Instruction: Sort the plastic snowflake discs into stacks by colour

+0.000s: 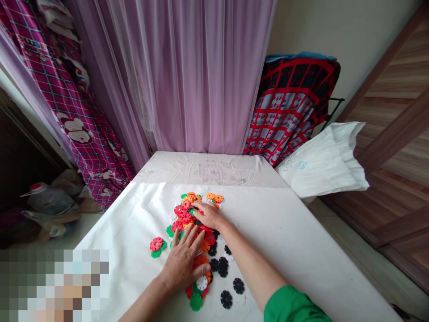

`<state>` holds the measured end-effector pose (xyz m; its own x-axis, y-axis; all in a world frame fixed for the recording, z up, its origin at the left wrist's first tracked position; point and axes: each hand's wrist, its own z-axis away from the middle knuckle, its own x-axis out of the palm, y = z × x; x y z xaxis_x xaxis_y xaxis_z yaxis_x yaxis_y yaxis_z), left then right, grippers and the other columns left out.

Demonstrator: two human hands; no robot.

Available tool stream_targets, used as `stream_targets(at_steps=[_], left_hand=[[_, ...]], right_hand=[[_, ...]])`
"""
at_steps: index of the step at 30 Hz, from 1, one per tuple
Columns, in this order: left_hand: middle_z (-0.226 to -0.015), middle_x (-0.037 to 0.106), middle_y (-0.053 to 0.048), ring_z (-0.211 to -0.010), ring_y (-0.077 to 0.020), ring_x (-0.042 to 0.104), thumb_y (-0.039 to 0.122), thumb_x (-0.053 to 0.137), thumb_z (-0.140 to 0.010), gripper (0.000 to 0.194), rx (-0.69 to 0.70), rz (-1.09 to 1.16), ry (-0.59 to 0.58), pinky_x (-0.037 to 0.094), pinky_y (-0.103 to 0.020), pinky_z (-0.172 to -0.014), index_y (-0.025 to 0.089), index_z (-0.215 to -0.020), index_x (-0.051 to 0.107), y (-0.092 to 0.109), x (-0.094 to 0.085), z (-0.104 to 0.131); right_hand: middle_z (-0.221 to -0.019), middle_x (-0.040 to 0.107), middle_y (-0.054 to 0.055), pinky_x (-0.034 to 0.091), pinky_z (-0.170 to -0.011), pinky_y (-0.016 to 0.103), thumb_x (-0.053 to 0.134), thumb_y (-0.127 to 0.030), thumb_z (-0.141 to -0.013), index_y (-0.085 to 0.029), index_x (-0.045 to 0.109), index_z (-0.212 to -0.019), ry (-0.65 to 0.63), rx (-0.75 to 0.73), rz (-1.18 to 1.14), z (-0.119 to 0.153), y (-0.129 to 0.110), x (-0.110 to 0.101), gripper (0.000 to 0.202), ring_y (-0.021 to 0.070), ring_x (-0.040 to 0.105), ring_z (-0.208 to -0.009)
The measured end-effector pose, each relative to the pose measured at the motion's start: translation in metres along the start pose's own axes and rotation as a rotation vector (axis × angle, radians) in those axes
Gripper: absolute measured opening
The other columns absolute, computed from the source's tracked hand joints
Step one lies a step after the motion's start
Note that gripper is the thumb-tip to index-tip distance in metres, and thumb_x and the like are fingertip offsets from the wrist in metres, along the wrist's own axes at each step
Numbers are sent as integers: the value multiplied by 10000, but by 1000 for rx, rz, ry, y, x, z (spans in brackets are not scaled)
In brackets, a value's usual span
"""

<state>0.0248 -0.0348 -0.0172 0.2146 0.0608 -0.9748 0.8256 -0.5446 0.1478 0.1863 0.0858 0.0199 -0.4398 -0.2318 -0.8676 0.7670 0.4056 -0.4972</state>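
Observation:
A loose heap of flower-shaped plastic discs with notched edges lies on the white-covered table, in red, orange, green, black and white. My left hand (183, 259) rests on the near part of the heap, fingers spread over the discs. Farther back, my right hand (208, 216) reaches across the heap, its fingers stretched out to the left over red discs (182, 214). Several black discs (223, 267) lie to the right of my left hand. A red disc (156, 244) overlaps green ones at the left. Near my left wrist are a white disc (201, 282) and a green disc (196, 302).
The table (284, 241) carries a white cover. Purple curtains (208, 76) hang behind it. A white sack (328, 161) stands by the right edge, near a red checked cloth (278, 112). On the left, a plastic jug (43, 199) is on the floor.

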Motion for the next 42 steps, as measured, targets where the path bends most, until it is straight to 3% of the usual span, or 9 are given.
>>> stream_targets(at_steps=[4, 8, 11, 15, 21, 27, 33, 37, 42], left_hand=[[-1608, 308, -136, -1457, -402, 299, 788, 433, -795, 969, 42, -17, 28, 159, -670, -1164, 289, -1575, 146, 7, -3, 10], [-1612, 280, -170, -1439, -484, 283, 902, 425, -668, 1113, 7, -51, 32, 164, -754, -1104, 317, -1573, 145, 3, 6, 45], [-1616, 272, -158, -1443, -484, 272, 883, 402, -707, 1063, 2, -59, 17, 166, -762, -1096, 323, -1572, 139, 8, 13, 54], [-1617, 289, -124, -1450, -446, 287, 823, 408, -773, 960, 43, -9, -13, 144, -738, -1123, 342, -1566, 157, 26, 11, 23], [-1605, 326, -117, -1476, -429, 231, 752, 395, -840, 816, -144, -27, -34, 7, -774, -1109, 332, -1534, 300, -3, -16, -18], [-1624, 271, -147, -1488, -454, 170, 723, 379, -866, 748, -481, -41, -100, 204, -766, -1064, 331, -1503, 383, -71, -28, -5], [-1580, 385, -97, -1480, -368, 262, 683, 439, -866, 688, -294, 21, -41, 194, -649, -1155, 338, -1461, 456, -37, -9, 10], [-1578, 372, -149, -1466, -359, 302, 687, 433, -869, 710, -310, 24, 21, 213, -630, -1160, 255, -1426, 513, -10, -4, 26], [-1599, 328, -153, -1476, -374, 275, 653, 464, -872, 746, -329, 31, 74, 227, -639, -1151, 263, -1504, 395, 7, -8, 36]], right_hand=[[-1526, 454, 51, 266, -1149, 515, 386, -410, -972, -308, 540, -1383, 136, 201, 82, -17, 12, -20, 451, 240, 363, -1418], [-1589, 325, 121, 247, -1076, 682, 389, -616, -922, -315, 469, -1447, -1, 373, 150, -28, 10, -17, 611, 363, 280, -1445], [-1579, 350, 108, 212, -1101, 673, 375, -642, -917, -311, 502, -1421, -75, 201, 183, -31, -9, 0, 617, 335, 281, -1447], [-1543, 432, 36, 210, -1145, 594, 391, -555, -947, -356, 554, -1370, -179, -14, 117, -25, -34, 3, 496, 265, 362, -1415], [-1489, 507, 23, 255, -1137, 538, 332, -462, -995, -368, 566, -1359, 61, 138, 101, 66, -25, -19, 443, 239, 431, -1367], [-1625, 267, 97, 119, -1147, 658, 502, -683, -871, -364, 401, -1500, 74, 118, 220, 164, -18, 32, 713, 371, 206, -1485], [-1584, 354, 120, 138, -1151, 655, 542, -583, -905, -353, 472, -1457, 113, 123, 209, 97, -10, 32, 602, 334, 255, -1479], [-1454, 536, 108, 348, -1135, 499, 628, -426, -875, -286, 715, -1194, 365, 65, -2, 76, 11, 30, 359, 277, 503, -1331], [-1068, 739, 116, 538, -950, 382, 455, -330, -942, -198, 759, -920, 905, 96, -318, 120, 37, 49, 332, 218, 688, -1012]])
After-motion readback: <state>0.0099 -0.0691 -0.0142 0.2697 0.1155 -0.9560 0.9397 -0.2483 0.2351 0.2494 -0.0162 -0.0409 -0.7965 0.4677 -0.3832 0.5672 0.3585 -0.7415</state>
